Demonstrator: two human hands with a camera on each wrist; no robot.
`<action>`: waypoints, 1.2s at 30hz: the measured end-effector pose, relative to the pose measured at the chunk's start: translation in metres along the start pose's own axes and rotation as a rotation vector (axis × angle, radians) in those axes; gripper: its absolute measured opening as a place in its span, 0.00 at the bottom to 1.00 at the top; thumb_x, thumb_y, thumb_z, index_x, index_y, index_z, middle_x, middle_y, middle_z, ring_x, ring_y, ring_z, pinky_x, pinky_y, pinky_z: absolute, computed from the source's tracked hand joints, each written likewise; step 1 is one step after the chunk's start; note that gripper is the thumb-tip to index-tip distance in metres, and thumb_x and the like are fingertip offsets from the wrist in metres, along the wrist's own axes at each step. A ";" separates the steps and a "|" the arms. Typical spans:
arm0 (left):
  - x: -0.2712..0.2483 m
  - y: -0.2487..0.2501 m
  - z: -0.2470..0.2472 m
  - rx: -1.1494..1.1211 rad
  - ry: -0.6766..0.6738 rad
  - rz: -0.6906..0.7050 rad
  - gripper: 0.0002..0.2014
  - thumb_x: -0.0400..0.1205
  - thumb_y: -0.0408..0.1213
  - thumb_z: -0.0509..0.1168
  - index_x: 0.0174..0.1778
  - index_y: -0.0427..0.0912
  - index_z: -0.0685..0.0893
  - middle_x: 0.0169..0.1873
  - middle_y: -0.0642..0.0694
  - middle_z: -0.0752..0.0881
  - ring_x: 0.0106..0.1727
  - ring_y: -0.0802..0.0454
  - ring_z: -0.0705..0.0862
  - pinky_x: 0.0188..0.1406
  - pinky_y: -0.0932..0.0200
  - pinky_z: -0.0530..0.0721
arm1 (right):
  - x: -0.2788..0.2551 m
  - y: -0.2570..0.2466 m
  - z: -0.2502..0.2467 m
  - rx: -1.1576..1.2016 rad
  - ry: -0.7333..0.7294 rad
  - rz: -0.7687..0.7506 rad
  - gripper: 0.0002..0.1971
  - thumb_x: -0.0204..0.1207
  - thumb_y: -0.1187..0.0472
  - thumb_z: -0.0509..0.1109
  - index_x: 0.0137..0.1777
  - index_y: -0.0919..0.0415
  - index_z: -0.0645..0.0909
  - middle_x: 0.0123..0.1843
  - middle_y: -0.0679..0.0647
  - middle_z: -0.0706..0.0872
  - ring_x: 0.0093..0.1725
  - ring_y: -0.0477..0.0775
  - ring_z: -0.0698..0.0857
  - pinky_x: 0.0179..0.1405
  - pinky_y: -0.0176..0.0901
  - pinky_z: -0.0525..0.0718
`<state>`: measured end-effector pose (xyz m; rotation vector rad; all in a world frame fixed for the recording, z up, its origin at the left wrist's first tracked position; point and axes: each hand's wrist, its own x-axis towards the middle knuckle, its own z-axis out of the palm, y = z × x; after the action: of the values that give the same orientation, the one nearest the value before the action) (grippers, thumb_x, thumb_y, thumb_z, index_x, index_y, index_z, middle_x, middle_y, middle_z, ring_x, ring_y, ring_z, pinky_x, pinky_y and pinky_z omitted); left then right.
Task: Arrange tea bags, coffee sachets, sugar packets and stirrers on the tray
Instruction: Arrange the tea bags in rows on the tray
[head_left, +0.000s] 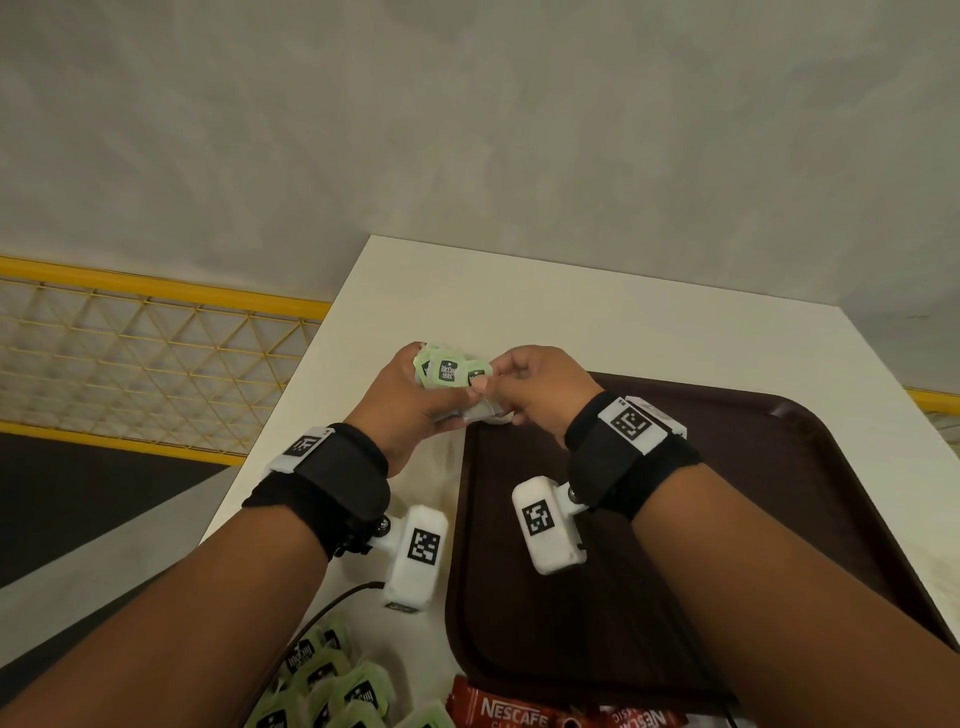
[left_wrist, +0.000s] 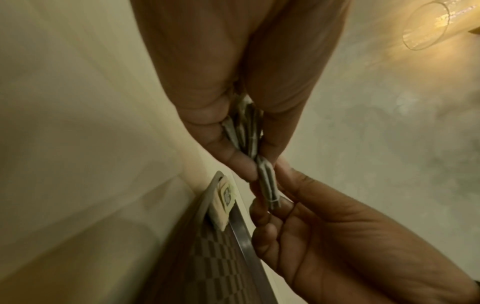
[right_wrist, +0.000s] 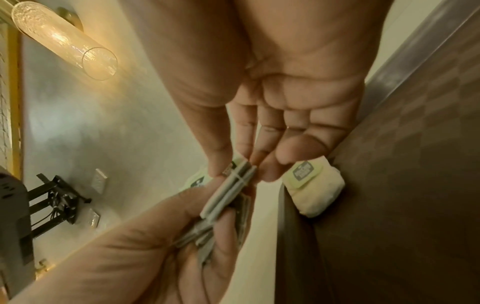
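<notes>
My left hand (head_left: 408, 395) grips a bunch of tea bags (head_left: 447, 366) with green tags, held above the table just off the far-left corner of the dark brown tray (head_left: 727, 519). My right hand (head_left: 501, 387) pinches one tea bag (left_wrist: 267, 183) at the bunch's edge between thumb and fingers; this pinched tea bag (right_wrist: 233, 189) still lies against the bunch in the left hand (right_wrist: 130, 246). Another tea bag (right_wrist: 314, 189) lies in the tray's far-left corner against the rim, seen as the lone tea bag (left_wrist: 223, 203) in the left wrist view.
A heap of loose tea bags (head_left: 332, 680) and red Nescafe coffee sachets (head_left: 514, 709) lie at the near edge of the white table (head_left: 571, 301). A yellow mesh railing (head_left: 156, 338) runs past the table's left side. A black cable (head_left: 337, 603) crosses near the heap.
</notes>
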<state>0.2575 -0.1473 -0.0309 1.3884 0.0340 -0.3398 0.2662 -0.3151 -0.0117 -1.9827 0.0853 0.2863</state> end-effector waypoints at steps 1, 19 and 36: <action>0.000 0.000 0.001 0.010 -0.011 -0.001 0.26 0.75 0.26 0.76 0.67 0.40 0.75 0.61 0.36 0.86 0.59 0.39 0.88 0.53 0.46 0.90 | 0.000 0.003 -0.001 0.032 0.013 0.003 0.07 0.73 0.59 0.78 0.47 0.58 0.84 0.45 0.58 0.89 0.36 0.49 0.85 0.26 0.35 0.79; -0.005 0.001 -0.010 -0.249 0.029 -0.158 0.13 0.85 0.31 0.63 0.65 0.39 0.75 0.61 0.32 0.82 0.55 0.40 0.88 0.44 0.54 0.90 | 0.007 0.028 0.002 0.162 0.177 0.252 0.06 0.76 0.71 0.73 0.42 0.64 0.79 0.36 0.62 0.86 0.31 0.53 0.85 0.36 0.42 0.88; -0.010 -0.001 -0.002 -0.152 -0.014 -0.078 0.26 0.78 0.23 0.72 0.71 0.34 0.73 0.66 0.31 0.83 0.59 0.39 0.88 0.50 0.53 0.90 | -0.013 -0.001 0.014 0.128 0.078 -0.039 0.06 0.74 0.61 0.77 0.45 0.62 0.85 0.37 0.60 0.86 0.29 0.49 0.81 0.25 0.37 0.79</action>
<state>0.2483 -0.1433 -0.0303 1.2358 0.1008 -0.4034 0.2513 -0.3027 -0.0128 -1.8660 0.1123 0.1739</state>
